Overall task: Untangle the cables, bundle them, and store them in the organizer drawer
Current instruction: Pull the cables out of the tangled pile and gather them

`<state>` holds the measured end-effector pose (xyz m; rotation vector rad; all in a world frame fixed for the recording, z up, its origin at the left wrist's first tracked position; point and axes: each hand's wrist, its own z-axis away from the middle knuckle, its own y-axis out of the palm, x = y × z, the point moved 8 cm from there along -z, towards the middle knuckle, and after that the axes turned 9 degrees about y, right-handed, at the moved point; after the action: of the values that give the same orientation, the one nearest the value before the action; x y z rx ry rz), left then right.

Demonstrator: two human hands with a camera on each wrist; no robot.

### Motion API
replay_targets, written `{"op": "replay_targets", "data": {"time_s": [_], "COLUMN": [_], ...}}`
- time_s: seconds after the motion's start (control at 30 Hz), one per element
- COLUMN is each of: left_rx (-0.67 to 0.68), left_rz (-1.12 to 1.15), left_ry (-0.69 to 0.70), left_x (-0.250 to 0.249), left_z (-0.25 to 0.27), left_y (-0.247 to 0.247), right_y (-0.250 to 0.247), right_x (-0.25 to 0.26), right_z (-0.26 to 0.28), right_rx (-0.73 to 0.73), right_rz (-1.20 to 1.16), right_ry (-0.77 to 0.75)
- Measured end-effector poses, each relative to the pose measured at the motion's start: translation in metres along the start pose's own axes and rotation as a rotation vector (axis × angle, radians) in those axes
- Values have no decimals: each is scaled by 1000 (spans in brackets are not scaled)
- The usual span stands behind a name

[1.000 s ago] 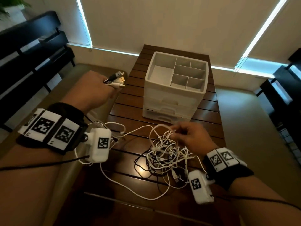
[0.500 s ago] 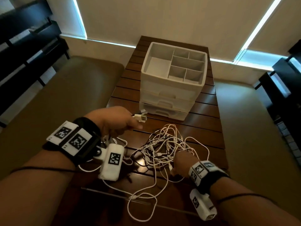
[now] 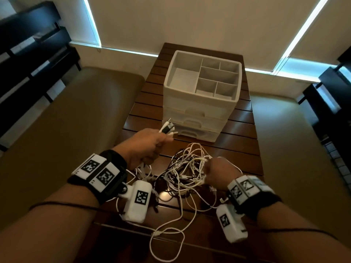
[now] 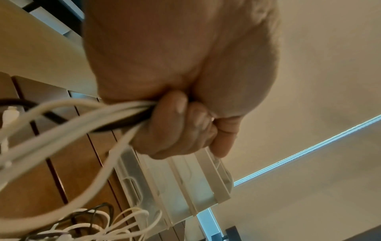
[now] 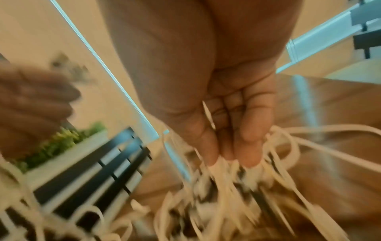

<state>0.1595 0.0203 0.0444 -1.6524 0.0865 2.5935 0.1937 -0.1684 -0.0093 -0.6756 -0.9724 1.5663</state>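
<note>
A tangle of white and black cables [image 3: 187, 168] lies on the slatted wooden table [image 3: 241, 143] in front of a white organizer [image 3: 201, 106] whose three drawers are shut. My left hand [image 3: 161, 141] grips a bunch of cable ends, and their plugs [image 3: 168, 128] stick out toward the lowest drawer. The left wrist view shows that fist [image 4: 181, 124] closed round several white strands and a black one [image 4: 123, 117]. My right hand [image 3: 209, 168] is at the tangle's right side. In the blurred right wrist view its fingertips [image 5: 250, 156] pinch strands [image 5: 226, 187].
The organizer's top tray [image 3: 171, 80] has open compartments. A beige padded seat [image 3: 76, 120] runs along the table's left side, with dark shelving [image 3: 28, 44] beyond it and dark furniture [image 3: 332, 95] at the right. One white cable loop [image 3: 167, 242] trails toward the table's near edge.
My left hand has brought the cable ends from high at the far left to just before the lowest drawer. My right hand dropped toward me, then rose into the tangle's right side.
</note>
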Motion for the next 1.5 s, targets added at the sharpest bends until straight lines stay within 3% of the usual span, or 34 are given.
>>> {"op": "replay_targets", "data": {"time_s": [0.13,0.27,0.57,0.67,0.8,1.0,1.17,1.3,1.43,1.5], "left_rx": [15,23,113,102,80,-74,-187,-198,-224,-211], "left_rz": [74,109,130,38,116,203,324,481,411,76], "left_ry": [78,149,244,253,239,247,311,327,330,371], "left_x": [-7,-11,-11,-6,-7,-11,-18,-25,-42,-61], "left_z": [-4,-9,-5,-7,-9,-9,-11,-2,11,23], "left_y": [13,27,56,58,61,48,36,16,-17,-22], "right_y": [-63,-87,-87,-89,-85,-35,-20,-17,-18,-25], "right_x": [1,3,14,16,17,37,46,26,1,1], "right_z": [19,25,33,35,34,31,26,18,8,2], "right_rx": [47,103,118,75,54,209,256,217,105,25], "right_rz": [-667,-1223,-1489,-1488,-1502,-1013,-1096,-879,-778,-621], "right_ry": [-62,-80,-80,-71,-100,-181,-233,-223,-184,-208]}}
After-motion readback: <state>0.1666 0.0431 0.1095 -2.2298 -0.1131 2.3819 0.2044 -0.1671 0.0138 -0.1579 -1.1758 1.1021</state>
